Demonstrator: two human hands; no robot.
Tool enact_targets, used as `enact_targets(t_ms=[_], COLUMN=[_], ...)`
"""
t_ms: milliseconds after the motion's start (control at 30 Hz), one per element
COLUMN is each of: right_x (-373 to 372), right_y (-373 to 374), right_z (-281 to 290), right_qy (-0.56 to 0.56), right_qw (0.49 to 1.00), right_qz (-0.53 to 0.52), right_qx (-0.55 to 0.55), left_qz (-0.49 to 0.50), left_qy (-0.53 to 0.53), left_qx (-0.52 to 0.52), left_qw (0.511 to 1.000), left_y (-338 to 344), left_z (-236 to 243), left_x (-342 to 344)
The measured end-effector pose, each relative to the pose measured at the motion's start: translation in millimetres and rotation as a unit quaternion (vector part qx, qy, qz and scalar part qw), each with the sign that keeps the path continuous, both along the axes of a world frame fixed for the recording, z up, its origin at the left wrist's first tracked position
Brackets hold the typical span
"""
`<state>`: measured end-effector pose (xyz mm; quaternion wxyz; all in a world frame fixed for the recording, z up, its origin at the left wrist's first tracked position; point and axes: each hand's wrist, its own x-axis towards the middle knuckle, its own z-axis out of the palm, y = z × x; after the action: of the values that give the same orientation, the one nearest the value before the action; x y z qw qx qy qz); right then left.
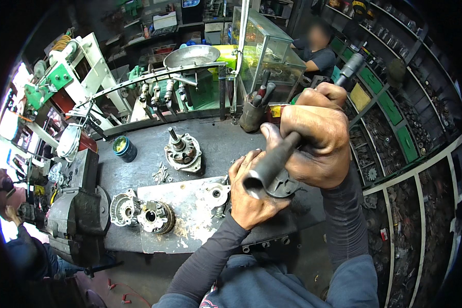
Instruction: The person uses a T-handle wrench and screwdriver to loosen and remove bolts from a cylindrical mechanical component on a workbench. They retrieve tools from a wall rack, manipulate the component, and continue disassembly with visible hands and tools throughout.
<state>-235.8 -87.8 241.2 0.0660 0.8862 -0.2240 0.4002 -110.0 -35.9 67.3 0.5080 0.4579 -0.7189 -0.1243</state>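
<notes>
My right hand is closed in a fist round a long metal tool, raised above the bench. The hollow tube end of the tool points toward me, and a stepped, socket-like cylinder sticks out beyond the fist. Lower down, my left hand grips a round grey metal part, mostly hidden by both hands and the tube. Left of it lie a small end cover, a copper-wound ring-shaped part and an open cast housing. Behind them a rotor stands shaft-up in its housing.
Loose bolts lie on the dark workbench. A blue tub and a tool holder stand farther back. A large dark machine casing is at the left. One person sits beyond the glass case; another is at far left.
</notes>
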Motion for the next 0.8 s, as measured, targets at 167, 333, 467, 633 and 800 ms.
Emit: enact_targets(t_ms=[167,333,467,633,800], right_x=[-12,11,22,9,-4], right_y=[-30,-43,-10,-41,-60], right_z=[8,-21,-37,-16,-34], right_qy=[0.001,-0.319,-0.457,-0.273,-0.221], right_qw=[0.965,0.639,0.756,0.511,0.583], right_qz=[0.252,0.611,0.314,0.495,0.405], right_qx=[0.078,0.34,0.349,0.648,0.669], left_qz=[0.027,0.024,0.025,-0.006,-0.132], left_qy=[0.009,-0.003,0.003,-0.002,0.02], left_qx=[-0.037,0.038,0.043,0.063,0.079], left_qw=[0.999,0.999,0.999,0.998,0.988], left_y=[3,4,4,6,-3], left_z=[3,15,15,20,50], left_x=[-2,-2,-3,5,25])
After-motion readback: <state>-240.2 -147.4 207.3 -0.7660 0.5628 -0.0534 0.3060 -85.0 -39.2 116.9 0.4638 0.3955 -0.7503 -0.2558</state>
